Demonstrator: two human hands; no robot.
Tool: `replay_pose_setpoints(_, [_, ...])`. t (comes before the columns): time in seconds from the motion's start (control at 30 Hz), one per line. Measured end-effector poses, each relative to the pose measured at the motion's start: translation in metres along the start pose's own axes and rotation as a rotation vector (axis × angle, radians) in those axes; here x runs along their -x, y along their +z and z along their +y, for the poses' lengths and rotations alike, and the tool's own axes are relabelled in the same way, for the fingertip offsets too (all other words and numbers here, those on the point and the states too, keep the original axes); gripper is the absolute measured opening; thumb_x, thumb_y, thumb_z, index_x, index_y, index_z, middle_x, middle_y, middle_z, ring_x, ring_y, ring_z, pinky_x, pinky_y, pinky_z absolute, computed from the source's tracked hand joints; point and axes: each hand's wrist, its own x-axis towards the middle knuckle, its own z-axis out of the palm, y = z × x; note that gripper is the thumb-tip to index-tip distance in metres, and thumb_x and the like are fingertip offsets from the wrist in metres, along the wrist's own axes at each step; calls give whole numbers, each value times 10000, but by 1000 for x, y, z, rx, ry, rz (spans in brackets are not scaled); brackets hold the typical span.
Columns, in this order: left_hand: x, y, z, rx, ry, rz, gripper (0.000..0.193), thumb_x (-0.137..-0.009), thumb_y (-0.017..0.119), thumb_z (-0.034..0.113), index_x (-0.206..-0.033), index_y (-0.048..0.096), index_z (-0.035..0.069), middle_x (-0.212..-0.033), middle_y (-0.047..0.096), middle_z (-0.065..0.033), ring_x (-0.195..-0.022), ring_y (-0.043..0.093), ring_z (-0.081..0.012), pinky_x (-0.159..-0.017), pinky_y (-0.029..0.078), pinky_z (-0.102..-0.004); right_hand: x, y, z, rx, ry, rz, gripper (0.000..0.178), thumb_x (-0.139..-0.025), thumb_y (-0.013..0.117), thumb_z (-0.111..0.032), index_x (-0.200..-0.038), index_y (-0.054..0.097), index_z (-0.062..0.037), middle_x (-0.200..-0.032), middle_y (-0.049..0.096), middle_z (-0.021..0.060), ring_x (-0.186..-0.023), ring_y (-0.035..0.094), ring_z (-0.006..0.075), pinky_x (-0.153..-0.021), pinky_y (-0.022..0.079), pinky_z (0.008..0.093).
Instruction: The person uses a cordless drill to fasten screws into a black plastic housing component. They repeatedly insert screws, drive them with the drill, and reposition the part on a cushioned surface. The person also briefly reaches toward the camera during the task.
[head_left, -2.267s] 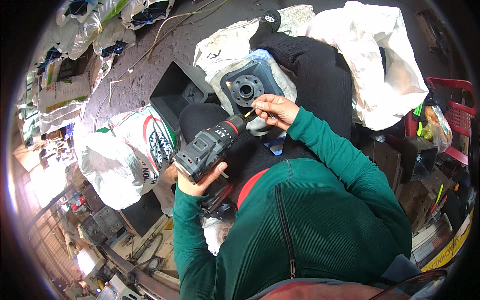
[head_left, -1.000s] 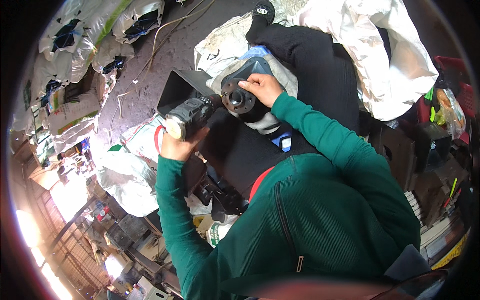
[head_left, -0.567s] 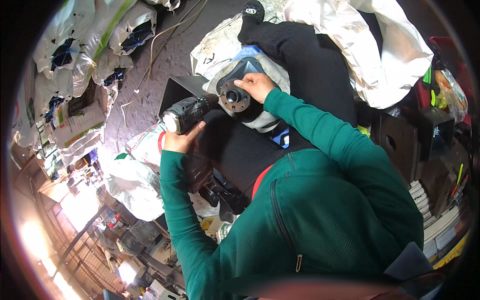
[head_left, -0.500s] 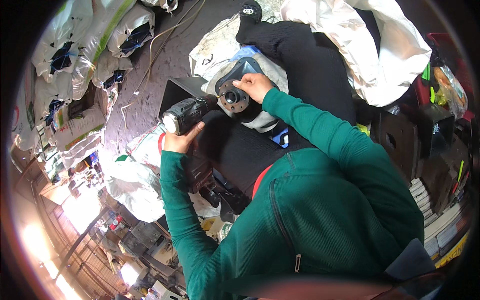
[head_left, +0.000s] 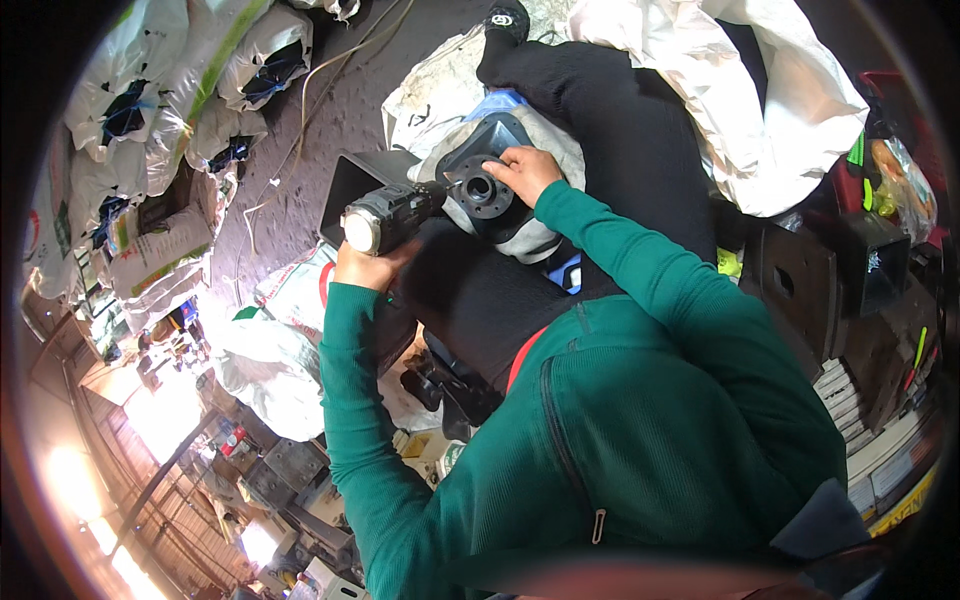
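Observation:
My left hand (head_left: 362,268) is closed round the grip of a dark cordless drill (head_left: 398,212), its rear end pale and turned toward me. The drill's tip points at the left rim of a dark round metal flange (head_left: 492,207) with a raised hub and several small holes. Whether the tip touches the flange is hard to make out. My right hand (head_left: 530,176) grips the flange's upper right edge, thumb and fingers at the rim. Behind the flange shows a dark plate (head_left: 508,128) with rounded corners. Both rest on a greyish cloth (head_left: 530,246) over my lap.
An open dark box (head_left: 345,190) stands left of the drill. White sacks (head_left: 150,180) are stacked at the far left, with a cable (head_left: 303,110) on the floor beside them. A white sheet (head_left: 745,110) lies at the upper right, near metal plates (head_left: 795,285).
The drill has swung slightly up and to the right, showing more of its rear end. The flange and my right hand have shifted a little rightward.

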Motion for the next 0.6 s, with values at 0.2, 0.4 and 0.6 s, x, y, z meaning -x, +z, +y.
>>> replay_pose_setpoints(0.2, [-12, 8, -10, -96, 162, 37, 458, -732, 766, 106, -1153, 603, 28, -1020, 679, -94, -911, 646, -192, -804, 503, -311, -4, 1, 1, 34, -89, 52, 399, -812, 705, -412, -831, 670, -15, -676, 596, 83, -600, 548, 187, -590, 449, 341])
replay_pose_setpoints(0.4, [-21, 13, -18, -39, 188, 59, 476, -712, 794, 213, -1106, 620, 9, -883, 688, -114, -676, 656, -186, -655, 524, -316, -4, 2, 1, 13, -59, 31, 349, -814, 713, -379, -821, 668, -32, -678, 571, 79, -589, 536, 190, -576, 436, 342])
replay_pose_setpoints(0.6, [-12, 14, -9, 14, 103, 56, 411, -723, 794, 215, -1035, 633, 2, -719, 659, -67, -543, 607, -138, -523, 487, -298, -2, 5, 2, 101, -187, 111, 358, -819, 697, -390, -807, 651, -35, -676, 555, 90, -588, 543, 228, -569, 428, 360])
